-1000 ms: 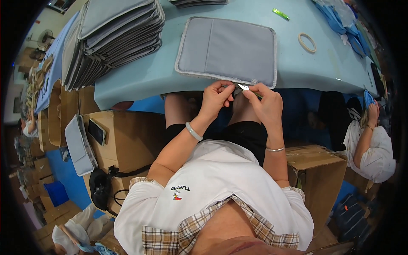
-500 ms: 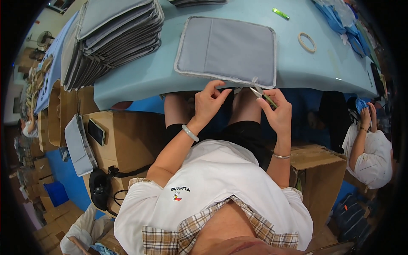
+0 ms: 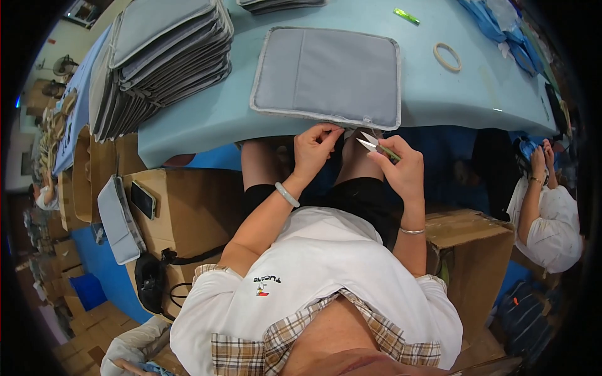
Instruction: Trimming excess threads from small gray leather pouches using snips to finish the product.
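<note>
A grey padded fabric panel [image 3: 345, 75] with pale bound edges lies at the front of the table, its near edge reaching the table's rim. Just below that edge, my left hand [image 3: 313, 150] is closed in a pinch; whatever sits between its fingertips is too small to make out. My right hand [image 3: 403, 168] grips thread snips [image 3: 387, 152] with green handles. Their blades are spread and point left toward the left fingertips. A short loose bit shows at the panel's near right corner.
A tall stack of similar grey panels [image 3: 169, 56] stands on the blue-covered table [image 3: 464, 94] at left. Right of the panel lie a tape roll [image 3: 447, 57] and a small green item [image 3: 407, 16]. Cardboard boxes [image 3: 188, 207] flank me, a phone [image 3: 143, 200] on the left one. A co-worker [image 3: 549, 219] sits at right.
My left fingers have closed into a pinch and moved slightly right, by the panel's edge. The snips have lowered and turned left, their blades now clearly spread.
</note>
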Demonstrator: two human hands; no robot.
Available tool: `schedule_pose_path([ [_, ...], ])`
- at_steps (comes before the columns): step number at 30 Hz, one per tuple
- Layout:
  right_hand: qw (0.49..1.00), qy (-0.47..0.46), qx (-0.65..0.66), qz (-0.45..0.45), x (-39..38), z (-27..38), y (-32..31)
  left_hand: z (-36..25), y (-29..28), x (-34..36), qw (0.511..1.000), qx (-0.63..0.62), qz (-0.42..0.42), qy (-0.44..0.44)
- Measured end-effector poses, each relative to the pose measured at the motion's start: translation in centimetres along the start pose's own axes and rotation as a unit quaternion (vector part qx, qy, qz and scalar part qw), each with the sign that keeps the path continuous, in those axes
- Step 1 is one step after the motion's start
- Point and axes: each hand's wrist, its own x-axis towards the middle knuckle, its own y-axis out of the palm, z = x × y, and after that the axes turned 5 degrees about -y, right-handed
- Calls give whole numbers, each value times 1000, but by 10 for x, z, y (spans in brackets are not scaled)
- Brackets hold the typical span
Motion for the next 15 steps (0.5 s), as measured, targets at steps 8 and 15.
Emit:
schedule_pose_path([
  [8,994,-44,-93,-26,11,11,27,1,-2,1,1000,16,13,19],
  [15,991,-38,-129,-27,20,17,31,3,-3,3,999,17,20,18],
])
